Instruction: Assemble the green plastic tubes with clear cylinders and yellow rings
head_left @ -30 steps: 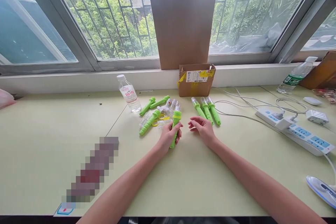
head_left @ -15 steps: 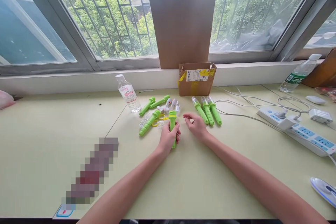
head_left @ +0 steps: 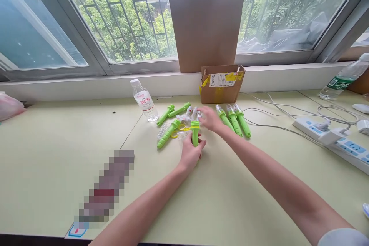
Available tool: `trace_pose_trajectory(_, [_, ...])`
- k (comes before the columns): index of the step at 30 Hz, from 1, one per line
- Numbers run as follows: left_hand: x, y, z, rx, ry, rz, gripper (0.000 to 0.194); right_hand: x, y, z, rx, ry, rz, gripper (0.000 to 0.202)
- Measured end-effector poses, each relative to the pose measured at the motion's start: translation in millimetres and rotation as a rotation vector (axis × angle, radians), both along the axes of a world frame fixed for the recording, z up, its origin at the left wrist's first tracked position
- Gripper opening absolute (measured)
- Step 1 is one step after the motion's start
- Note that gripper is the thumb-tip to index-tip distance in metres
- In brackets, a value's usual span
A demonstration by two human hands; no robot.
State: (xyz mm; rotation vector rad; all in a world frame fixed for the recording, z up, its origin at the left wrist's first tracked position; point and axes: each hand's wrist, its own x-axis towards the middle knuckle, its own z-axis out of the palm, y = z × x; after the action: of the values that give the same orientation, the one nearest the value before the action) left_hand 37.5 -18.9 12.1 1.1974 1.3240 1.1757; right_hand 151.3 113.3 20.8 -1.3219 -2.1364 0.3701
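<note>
My left hand [head_left: 190, 153] is wrapped round a green plastic stick handle [head_left: 195, 134], held upright with its ridged collar at the top. My right hand [head_left: 211, 119] reaches into the pile, its fingertips closed at a small white and clear part [head_left: 199, 115]; the fingers partly cover it. Beside it lie several white parts with red dots [head_left: 188, 110]. Left of my left hand are a green handle [head_left: 168, 134], yellow rings [head_left: 182, 126] and clear ribbed caps [head_left: 163, 130]. Two more green handles [head_left: 165, 115] rest behind. To the right lie three green handles with clear caps [head_left: 233, 120].
A cardboard box [head_left: 220, 88] stands against the wall. One water bottle [head_left: 144, 101] is at the left of the parts, another [head_left: 343, 78] far right. A power strip [head_left: 325, 132] and cables [head_left: 276, 109] lie on the right. A blurred dark item [head_left: 106, 184] sits at left.
My right hand has moved forward and left to the small white parts. My left hand keeps hold of the green handle. The camera view has shifted a little.
</note>
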Motion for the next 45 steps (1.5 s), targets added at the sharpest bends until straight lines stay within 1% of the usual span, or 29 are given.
trace_pose_trajectory(7, [-1, 1, -0.6, -0.040, 0.057, 0.009, 0.029, -13, 23, 7.1, -0.076, -0.105, -0.013, 0.040])
trace_pose_trajectory(10, [-2, 1, -2.3, -0.020, 0.076, 0.016, 0.026, -21, 31, 6.3, -0.106, -0.160, -0.036, 0.044])
trace_pose_trajectory(13, [-2, 1, -3.1, -0.005, 0.091, 0.029, 0.023, -27, 36, 2.6, -0.122, -0.209, -0.054, 0.041])
trace_pose_trajectory(19, [-1, 0, 1.5, -0.040, 0.068, 0.011, 0.026, -35, 34, -4.1, -0.061, -0.232, -0.102, 0.036])
trace_pose_trajectory(23, [-1, -1, 2.6, -0.039, 0.061, -0.006, 0.026, -33, 23, 0.7, 0.017, -0.179, -0.132, 0.042])
trace_pose_trajectory(24, [-1, -1, 2.2, -0.033, 0.059, -0.010, 0.026, -30, 20, 3.2, 0.045, -0.148, -0.154, 0.043])
trace_pose_trajectory(26, [-1, -1, 1.3, -0.010, 0.062, -0.018, 0.025, -21, 10, 8.9, 0.110, 0.026, -0.190, 0.043])
trace_pose_trajectory(29, [-1, 0, 0.6, 0.052, 0.098, -0.012, 0.022, -3, -10, 16.9, 0.087, 0.277, -0.163, 0.043])
trace_pose_trajectory(31, [0, 0, 1.2, 0.095, 0.139, -0.006, 0.019, 8, -26, 20.4, -0.013, 0.491, -0.089, 0.044])
trace_pose_trajectory(33, [0, 0, 2.7, 0.139, 0.191, -0.011, 0.018, 17, -42, 22.3, -0.194, 0.731, 0.007, 0.050])
trace_pose_trajectory(34, [0, -1, 3.7, 0.162, 0.218, -0.015, 0.017, 19, -49, 22.8, -0.291, 0.845, 0.030, 0.054])
trace_pose_trajectory(36, [0, -3, 5.7, 0.195, 0.265, -0.019, 0.015, 22, -60, 23.3, -0.446, 1.020, 0.096, 0.057])
trace_pose_trajectory(37, [0, -3, 6.7, 0.204, 0.283, -0.021, 0.014, 23, -64, 23.3, -0.493, 1.072, 0.126, 0.057])
trace_pose_trajectory(39, [-1, -5, 8.0, 0.209, 0.310, -0.030, 0.012, 23, -69, 22.9, -0.515, 1.120, 0.120, 0.055])
trace_pose_trajectory(42, [-1, -5, 8.3, 0.216, 0.349, -0.042, 0.010, 21, -71, 21.9, -0.473, 1.106, 0.069, 0.055])
trace_pose_trajectory(45, [-1, -5, 6.4, 0.224, 0.383, -0.052, 0.009, 19, -72, 21.6, -0.458, 1.074, 0.048, 0.056])
